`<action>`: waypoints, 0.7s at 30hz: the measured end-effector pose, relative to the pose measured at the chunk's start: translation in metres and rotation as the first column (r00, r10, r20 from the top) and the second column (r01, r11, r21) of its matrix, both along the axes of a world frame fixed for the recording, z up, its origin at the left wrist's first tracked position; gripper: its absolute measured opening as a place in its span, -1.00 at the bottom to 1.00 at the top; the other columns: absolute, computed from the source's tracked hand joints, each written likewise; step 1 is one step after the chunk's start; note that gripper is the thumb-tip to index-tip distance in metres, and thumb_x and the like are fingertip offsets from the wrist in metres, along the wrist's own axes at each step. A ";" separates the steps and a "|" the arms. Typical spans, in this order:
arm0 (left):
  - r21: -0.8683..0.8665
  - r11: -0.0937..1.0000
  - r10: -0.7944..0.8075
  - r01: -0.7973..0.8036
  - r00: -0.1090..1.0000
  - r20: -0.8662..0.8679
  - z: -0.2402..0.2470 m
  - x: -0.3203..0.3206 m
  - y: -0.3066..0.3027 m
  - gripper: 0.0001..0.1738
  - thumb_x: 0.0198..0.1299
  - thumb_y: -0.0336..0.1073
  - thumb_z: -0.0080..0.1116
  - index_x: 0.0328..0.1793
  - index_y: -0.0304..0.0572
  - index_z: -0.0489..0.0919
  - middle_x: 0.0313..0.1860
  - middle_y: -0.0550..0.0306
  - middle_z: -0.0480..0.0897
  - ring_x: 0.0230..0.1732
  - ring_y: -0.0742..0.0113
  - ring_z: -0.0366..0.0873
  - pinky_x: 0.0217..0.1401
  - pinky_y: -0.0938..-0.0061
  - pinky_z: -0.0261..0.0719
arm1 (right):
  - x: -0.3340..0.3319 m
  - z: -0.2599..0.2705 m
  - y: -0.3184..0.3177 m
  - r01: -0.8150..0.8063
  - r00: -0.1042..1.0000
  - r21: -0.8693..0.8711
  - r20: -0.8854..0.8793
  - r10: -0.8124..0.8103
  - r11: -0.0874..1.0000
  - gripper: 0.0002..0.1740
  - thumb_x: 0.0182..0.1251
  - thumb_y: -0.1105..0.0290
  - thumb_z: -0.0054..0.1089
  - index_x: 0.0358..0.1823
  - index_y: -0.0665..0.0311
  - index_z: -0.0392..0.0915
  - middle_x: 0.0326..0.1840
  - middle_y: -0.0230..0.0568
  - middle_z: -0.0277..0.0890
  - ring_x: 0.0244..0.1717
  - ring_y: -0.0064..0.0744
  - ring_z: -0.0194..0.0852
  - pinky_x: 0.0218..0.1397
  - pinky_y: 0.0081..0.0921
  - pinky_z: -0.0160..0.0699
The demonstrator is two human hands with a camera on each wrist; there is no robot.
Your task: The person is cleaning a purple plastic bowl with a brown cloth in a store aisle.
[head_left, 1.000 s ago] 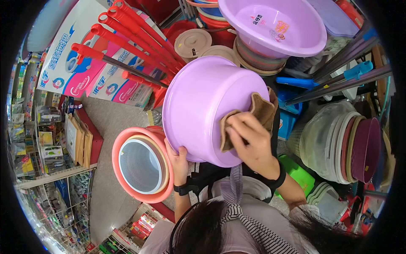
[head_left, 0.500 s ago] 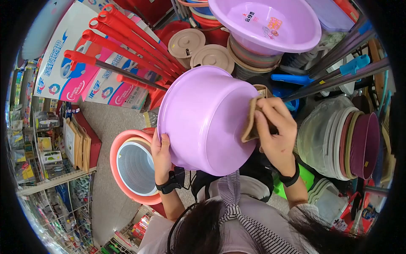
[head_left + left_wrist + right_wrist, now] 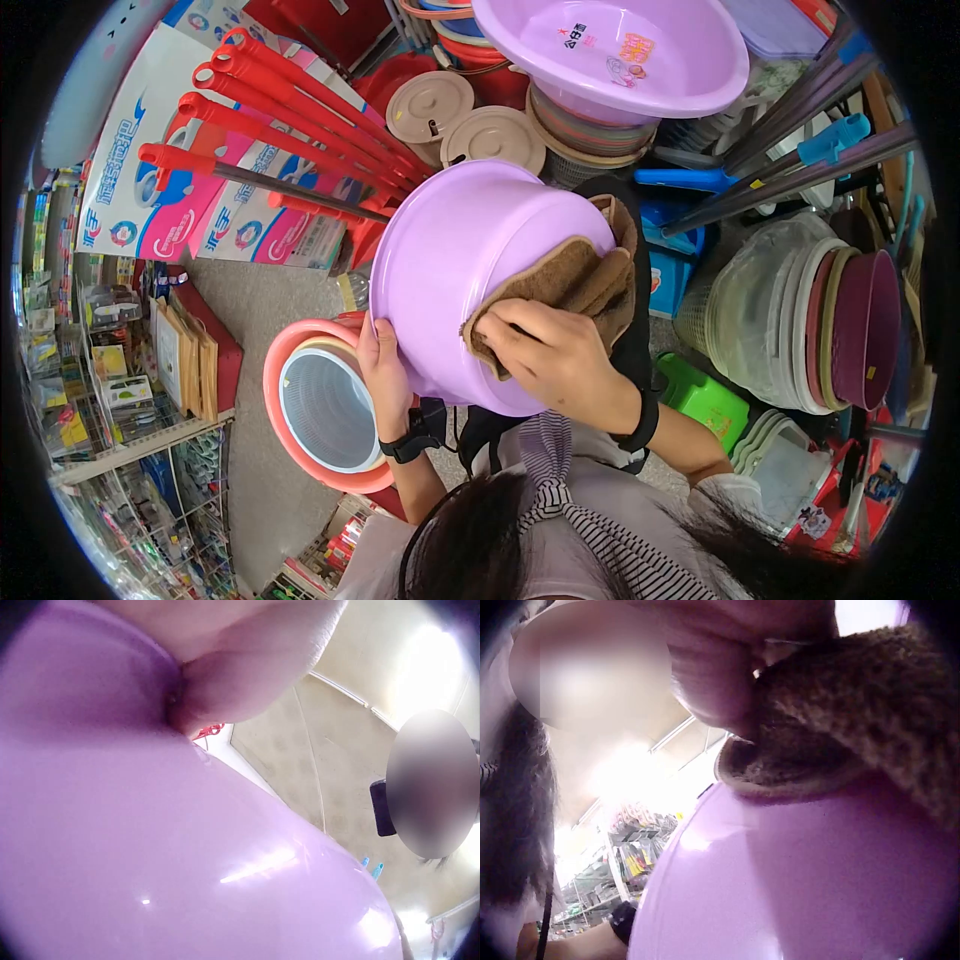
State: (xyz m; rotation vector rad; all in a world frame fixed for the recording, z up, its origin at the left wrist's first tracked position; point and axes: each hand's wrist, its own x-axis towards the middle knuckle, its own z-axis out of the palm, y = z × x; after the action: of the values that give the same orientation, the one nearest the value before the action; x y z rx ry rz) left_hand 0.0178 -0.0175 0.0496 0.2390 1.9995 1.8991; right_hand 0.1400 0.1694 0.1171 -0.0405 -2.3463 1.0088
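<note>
A purple basin (image 3: pixel 440 260) is held tilted on its side in front of the person's body, its rim toward the left. The left hand (image 3: pixel 385 375) grips that rim low on the left, thumb on the outer wall; its other fingers are hidden. Pinched in the right hand (image 3: pixel 560 360) is a brown cloth (image 3: pixel 565 285), which lies against the basin's base and lower wall. In the left wrist view the thumb (image 3: pixel 247 675) touches the basin (image 3: pixel 187 832). The right wrist view has the cloth (image 3: pixel 802 750) bunched under the fingers, against the basin (image 3: pixel 802 877).
Red-handled poles (image 3: pixel 290 120) and boxes (image 3: pixel 120 180) stand at the upper left. Nested tubs (image 3: pixel 290 440) sit left of the left hand. Beyond the basin are lidded beige buckets (image 3: pixel 495 140) and a large purple basin (image 3: pixel 620 60). Stacked baskets (image 3: pixel 800 330) and a green stool (image 3: pixel 700 400) stand right.
The right hand and cloth have moved left and down from the basin's right edge onto its base, with more cloth spread out. The left hand keeps its grip; the surroundings have shifted slightly.
</note>
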 end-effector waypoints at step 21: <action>-0.001 1.000 0.011 -0.011 1.000 0.026 -0.008 -0.009 -0.007 -0.53 0.61 -0.10 -0.13 0.32 -0.37 0.48 0.09 0.16 0.63 0.06 0.46 0.52 0.21 0.53 0.45 | -0.027 -0.006 0.023 0.027 0.999 0.029 -0.028 -0.026 0.999 -0.68 0.17 0.49 0.20 -0.01 0.33 0.57 -0.13 -0.16 0.53 -0.21 -0.17 0.63 -0.19 -0.32 0.64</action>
State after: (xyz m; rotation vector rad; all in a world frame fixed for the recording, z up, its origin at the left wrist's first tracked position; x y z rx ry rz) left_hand 0.0083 -0.0244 0.0419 0.2028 1.9882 1.8983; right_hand 0.1134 0.1924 0.1114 -0.0461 -2.3294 0.9558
